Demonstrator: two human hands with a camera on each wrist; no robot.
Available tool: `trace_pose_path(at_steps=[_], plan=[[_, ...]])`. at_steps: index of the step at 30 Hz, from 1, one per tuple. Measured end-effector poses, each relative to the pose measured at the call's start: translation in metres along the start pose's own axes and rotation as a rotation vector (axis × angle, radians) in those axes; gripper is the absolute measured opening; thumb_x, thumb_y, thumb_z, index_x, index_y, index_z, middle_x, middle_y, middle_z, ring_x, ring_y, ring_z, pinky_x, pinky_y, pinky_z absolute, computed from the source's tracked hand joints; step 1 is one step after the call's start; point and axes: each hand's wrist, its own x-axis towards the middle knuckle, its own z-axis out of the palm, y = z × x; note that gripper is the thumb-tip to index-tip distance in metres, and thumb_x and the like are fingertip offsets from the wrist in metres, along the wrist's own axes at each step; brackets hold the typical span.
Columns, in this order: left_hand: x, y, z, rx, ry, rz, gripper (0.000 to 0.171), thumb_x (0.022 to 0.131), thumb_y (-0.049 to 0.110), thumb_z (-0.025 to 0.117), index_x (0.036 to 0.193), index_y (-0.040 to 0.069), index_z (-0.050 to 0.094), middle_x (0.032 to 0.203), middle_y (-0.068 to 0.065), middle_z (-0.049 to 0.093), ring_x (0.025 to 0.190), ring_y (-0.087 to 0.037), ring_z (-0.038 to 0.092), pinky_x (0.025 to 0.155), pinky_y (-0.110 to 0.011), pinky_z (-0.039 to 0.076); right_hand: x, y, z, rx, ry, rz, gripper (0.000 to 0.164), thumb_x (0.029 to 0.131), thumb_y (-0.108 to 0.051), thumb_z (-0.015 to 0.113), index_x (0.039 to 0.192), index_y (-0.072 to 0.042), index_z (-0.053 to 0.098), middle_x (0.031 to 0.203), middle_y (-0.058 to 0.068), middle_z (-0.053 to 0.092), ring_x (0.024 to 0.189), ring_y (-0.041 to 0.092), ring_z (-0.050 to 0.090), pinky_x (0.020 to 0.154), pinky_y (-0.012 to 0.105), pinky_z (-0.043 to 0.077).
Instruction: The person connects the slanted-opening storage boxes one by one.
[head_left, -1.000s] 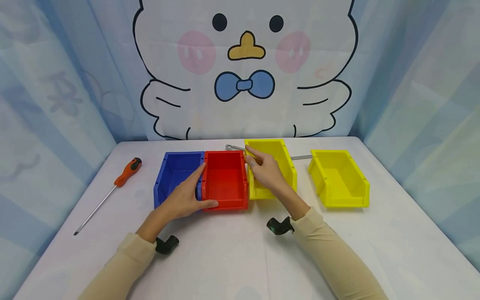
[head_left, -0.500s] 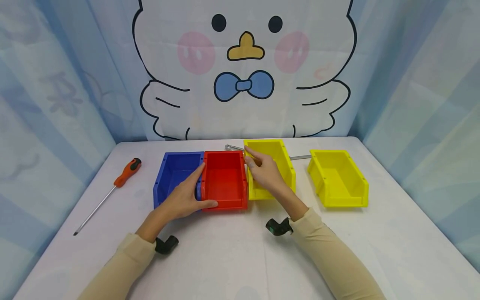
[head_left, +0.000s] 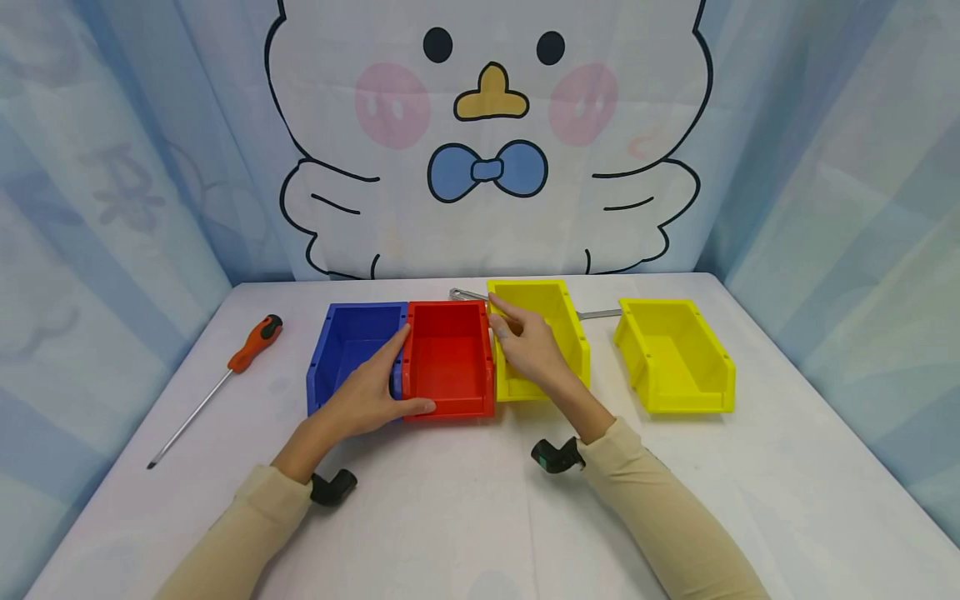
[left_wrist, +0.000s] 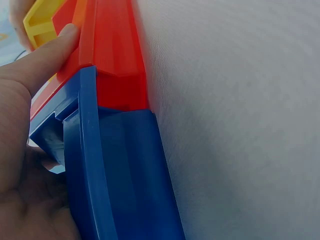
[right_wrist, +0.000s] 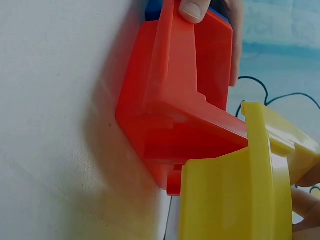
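Note:
A red storage bin [head_left: 450, 358] stands against a blue storage bin [head_left: 356, 337] on its left. My left hand [head_left: 360, 402] holds the red bin, its thumb on the front lip and its fingers along the wall shared with the blue one. In the left wrist view, other fingers are partly hidden behind the blue bin's front [left_wrist: 130, 175]. My right hand [head_left: 534, 346] pinches the left wall of a yellow bin [head_left: 551, 312]. This yellow bin sits tight beside the red one, its front set farther back. In the right wrist view its wall [right_wrist: 220, 200] meets the red side [right_wrist: 190, 135].
Another yellow bin [head_left: 678, 358] stands apart at the right. An orange-handled screwdriver [head_left: 257, 343] lies on the left of the white table [head_left: 450, 517]. Behind the bins lies a metal tool end [head_left: 467, 294], and a metal strip [head_left: 600, 314] shows between the yellow bins.
The yellow bin in my right hand has slid very slightly toward me along the red bin. My left hand, the red bin and the blue bin have stayed in place.

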Motion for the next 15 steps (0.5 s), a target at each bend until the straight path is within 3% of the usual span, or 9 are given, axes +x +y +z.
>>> trace_pose_path(at_steps=[5, 12, 15], plan=[[-0.0005, -0.0007, 0.0001, 0.005, -0.004, 0.002, 0.119, 0.086, 0.054, 0.082, 0.172, 0.017, 0.008, 0.178, -0.016, 0.021, 0.161, -0.046, 0.03, 0.115, -0.067, 0.048, -0.0002, 0.002, 0.0014, 0.001, 0.0, -0.013, 0.051, 0.113, -0.028, 0.051, 0.163, -0.03, 0.043, 0.162, 0.002, 0.054, 0.121, 0.025, 0.059, 0.085, 0.027, 0.053], [-0.0004, -0.0001, -0.0003, 0.003, 0.0, 0.002, 0.119, 0.086, 0.052, 0.083, 0.172, 0.017, 0.008, 0.178, -0.016, 0.021, 0.161, -0.046, 0.03, 0.114, -0.067, 0.049, -0.0002, 0.0018, 0.0019, -0.002, 0.005, -0.005, 0.051, 0.113, -0.028, 0.051, 0.163, -0.031, 0.042, 0.166, -0.002, 0.049, 0.129, 0.024, 0.058, 0.107, 0.035, 0.057], [-0.0001, 0.0004, -0.0003, -0.001, 0.001, 0.002, 0.12, 0.085, 0.051, 0.084, 0.172, 0.018, 0.009, 0.178, -0.015, 0.021, 0.161, -0.045, 0.03, 0.114, -0.067, 0.049, -0.0005, 0.0025, 0.0023, 0.011, 0.008, -0.008, 0.05, 0.113, -0.027, 0.051, 0.162, -0.029, 0.044, 0.165, 0.0, 0.051, 0.129, 0.026, 0.058, 0.111, 0.041, 0.056]])
